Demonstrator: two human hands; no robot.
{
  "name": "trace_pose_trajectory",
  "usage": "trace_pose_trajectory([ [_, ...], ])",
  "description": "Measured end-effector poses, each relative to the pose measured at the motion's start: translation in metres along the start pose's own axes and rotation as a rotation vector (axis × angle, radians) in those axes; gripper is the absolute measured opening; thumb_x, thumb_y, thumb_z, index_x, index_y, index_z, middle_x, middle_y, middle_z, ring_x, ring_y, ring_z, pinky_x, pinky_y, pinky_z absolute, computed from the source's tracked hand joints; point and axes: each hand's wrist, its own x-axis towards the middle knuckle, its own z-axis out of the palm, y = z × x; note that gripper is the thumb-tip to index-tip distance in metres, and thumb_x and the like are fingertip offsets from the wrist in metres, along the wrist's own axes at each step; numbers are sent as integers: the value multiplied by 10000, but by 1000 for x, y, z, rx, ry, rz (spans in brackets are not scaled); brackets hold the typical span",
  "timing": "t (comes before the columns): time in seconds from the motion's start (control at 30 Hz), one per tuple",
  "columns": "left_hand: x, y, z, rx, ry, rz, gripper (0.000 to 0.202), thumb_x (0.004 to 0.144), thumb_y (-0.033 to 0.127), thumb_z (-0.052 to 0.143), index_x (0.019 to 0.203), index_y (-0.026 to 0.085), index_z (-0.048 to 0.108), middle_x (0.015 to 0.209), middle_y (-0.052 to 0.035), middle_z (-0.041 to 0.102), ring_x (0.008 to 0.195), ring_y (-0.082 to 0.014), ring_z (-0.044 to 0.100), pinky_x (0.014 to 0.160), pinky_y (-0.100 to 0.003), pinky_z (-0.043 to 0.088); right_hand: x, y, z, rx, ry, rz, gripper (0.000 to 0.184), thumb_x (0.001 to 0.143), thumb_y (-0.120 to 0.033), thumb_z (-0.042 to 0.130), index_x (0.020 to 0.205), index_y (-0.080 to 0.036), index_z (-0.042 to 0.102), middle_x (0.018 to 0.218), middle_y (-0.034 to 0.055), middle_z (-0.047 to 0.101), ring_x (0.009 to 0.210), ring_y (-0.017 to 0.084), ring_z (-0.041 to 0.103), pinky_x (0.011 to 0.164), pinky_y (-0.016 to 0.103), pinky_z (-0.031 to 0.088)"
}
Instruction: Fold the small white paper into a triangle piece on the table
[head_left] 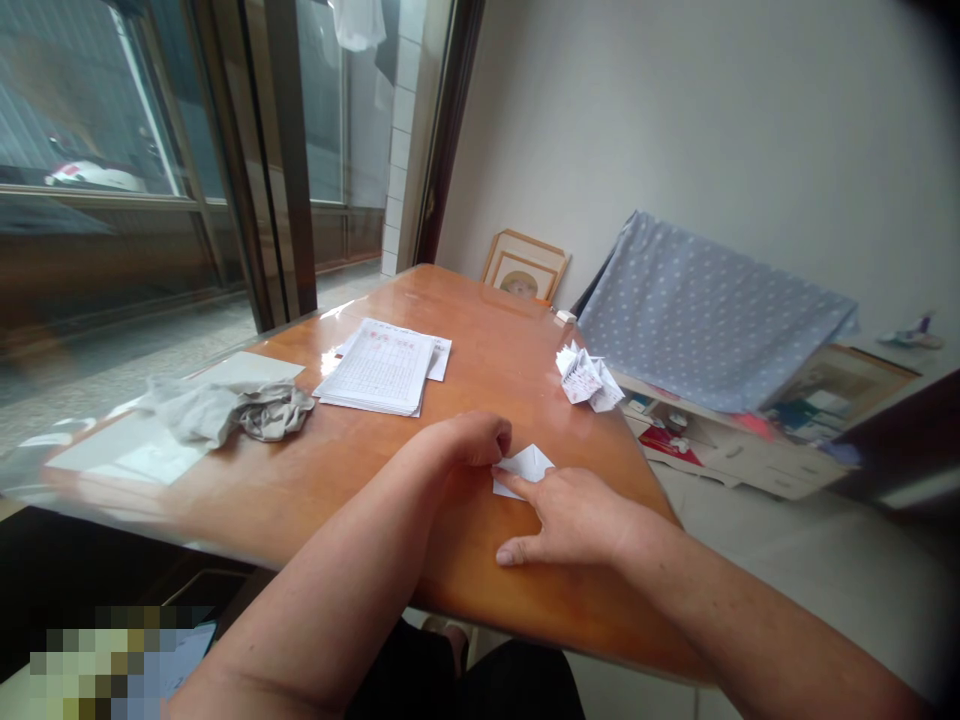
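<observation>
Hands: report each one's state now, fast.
Left hand: closed against the folded white paper, grip hidden.
Right hand: open, index finger pressing that paper.

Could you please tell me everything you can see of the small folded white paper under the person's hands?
The folded paper is a small piece of plain white paper, creased into angular, pointed flaps. It lies flat on the glossy orange-brown table. The fingers of the left hand touch its upper left edge, and the right index finger presses on its lower left part. No writing shows on it.
</observation>
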Motion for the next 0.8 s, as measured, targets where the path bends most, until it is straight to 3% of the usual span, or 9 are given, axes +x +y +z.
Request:
trace_pose_trajectory([
  [0.23,0,-2,2,-4,26,-26,293,582,184,697,866,246,733,847,-20,745,704,-198,635,625,-271,426,-7,3,0,0,27,8,833,725,-784,617,1439,-366,517,1179,107,695,974,355,661,768,393,418],
  [0.4,-2,0,4,16,37,-29,272,619,173,659,865,250,748,823,-17,742,673,-185,629,593,-260,415,-19,19,8,33,71,98,623,822,-733,559,1279,-322,662,1066,102,724,914,321,668,762,372,414],
  [0.53,-3,4,4,46,59,-35,276,620,150,637,856,250,738,848,-17,743,669,-183,626,572,-256,409,-29,43,21,117,190,177,354,920,-545,533,981,-267,742,984,73,722,891,250,660,786,326,414],
  [0.67,-3,6,3,69,86,-36,243,643,158,634,851,241,727,875,-24,741,698,-187,634,588,-254,421,-33,67,38,182,412,359,278,951,-425,493,981,-250,708,956,55,698,884,217,640,788,304,416],
  [0.8,-3,8,4,74,114,-25,164,713,254,640,857,228,714,875,-37,734,706,-191,628,617,-264,436,-29,78,57,212,483,447,245,932,-416,523,949,-238,691,907,55,660,873,215,618,767,303,416],
])
